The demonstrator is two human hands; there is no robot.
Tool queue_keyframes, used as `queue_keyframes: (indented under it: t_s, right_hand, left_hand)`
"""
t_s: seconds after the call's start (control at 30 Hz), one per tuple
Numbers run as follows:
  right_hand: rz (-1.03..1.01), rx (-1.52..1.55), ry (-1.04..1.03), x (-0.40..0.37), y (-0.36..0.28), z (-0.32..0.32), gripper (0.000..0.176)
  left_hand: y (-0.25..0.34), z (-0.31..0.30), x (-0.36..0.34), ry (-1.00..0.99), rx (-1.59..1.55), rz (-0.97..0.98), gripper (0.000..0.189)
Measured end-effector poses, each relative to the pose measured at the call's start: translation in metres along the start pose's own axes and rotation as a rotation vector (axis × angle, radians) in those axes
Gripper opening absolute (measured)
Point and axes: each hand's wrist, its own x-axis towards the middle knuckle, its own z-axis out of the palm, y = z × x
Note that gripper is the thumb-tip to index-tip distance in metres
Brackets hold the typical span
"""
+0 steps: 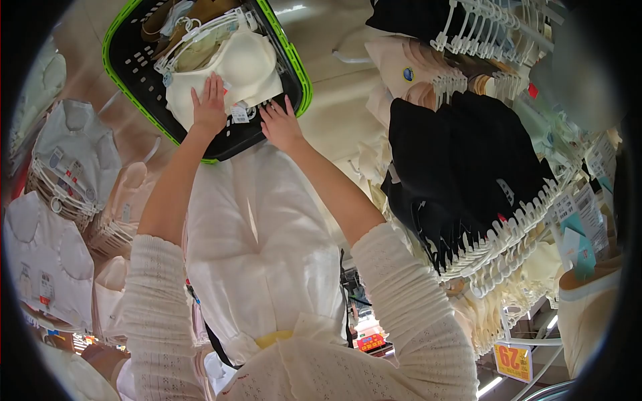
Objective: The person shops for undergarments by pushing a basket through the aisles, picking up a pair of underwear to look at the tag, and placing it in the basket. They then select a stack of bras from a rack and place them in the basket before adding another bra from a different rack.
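Observation:
A cream bra (247, 59) on a white hanger (200, 35) lies on top of the clothing in a black basket (130, 70) with a bright green rim. My left hand (210, 105) rests on the left part of the bra, its fingers stretched out and apart. At the bra's lower right edge, inside the near corner of the basket, my right hand (282, 123) has its fingers spread. A white price tag (239, 114) hangs from the bra between my two hands. Tan and light-coloured garments show behind it, partly covered.
On the right, black garments (461, 167) hang in a dense row on white hangers (508, 234), with beige ones (408, 67) beyond. White and pale pink undergarments (73, 147) hang along the left. An orange price sign (513, 362) is at lower right.

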Motion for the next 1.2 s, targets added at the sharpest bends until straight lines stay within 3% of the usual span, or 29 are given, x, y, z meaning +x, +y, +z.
queue_keyframes:
  t_s: [0.33,0.5,0.63,0.7,0.8,0.93,1.0,1.07,1.13,1.2]
  right_hand:
    - [-0.089,-0.105,0.031,-0.027,0.014,-0.006,0.042]
    - [-0.051,-0.108,-0.039,-0.045,0.015,-0.026,0.046]
    - [-0.006,-0.139,0.004,-0.058,0.007,-0.019,0.048]
    - [0.019,-0.142,0.032,-0.067,0.0,-0.01,0.049]
    - [0.098,-0.083,0.032,-0.074,-0.023,0.003,0.049]
    - [0.407,0.058,-0.466,-0.099,-0.082,-0.008,0.048]
    - [0.637,0.329,-0.476,-0.12,-0.119,-0.013,0.048]
    - [0.793,0.472,-0.182,-0.145,-0.149,0.01,0.049]
    - [0.781,0.493,-0.185,-0.151,-0.148,0.0,0.045]
    - [0.755,0.514,-0.191,-0.164,-0.153,-0.004,0.034]
  left_hand:
    - [0.014,0.0,-0.015,-0.052,-0.058,-0.052,0.073]
    - [0.013,0.024,-0.042,0.091,-0.089,0.058,0.058]
    - [0.006,0.038,-0.063,-0.185,-0.396,0.179,0.048]
    - [-0.001,0.048,-0.074,-0.193,-0.437,0.197,0.048]
    - [-0.016,0.031,-0.101,-0.277,-0.506,0.215,0.044]
    - [-0.054,0.045,-0.138,-0.215,-0.468,0.225,0.043]
    - [-0.083,0.055,-0.155,-0.228,-0.403,0.261,0.045]
    - [-0.101,0.067,-0.178,-0.204,-0.401,0.22,0.046]
    - [-0.116,0.065,-0.205,-0.183,-0.396,0.189,0.048]
    - [-0.123,0.062,-0.239,-0.274,-0.709,-0.135,0.04]
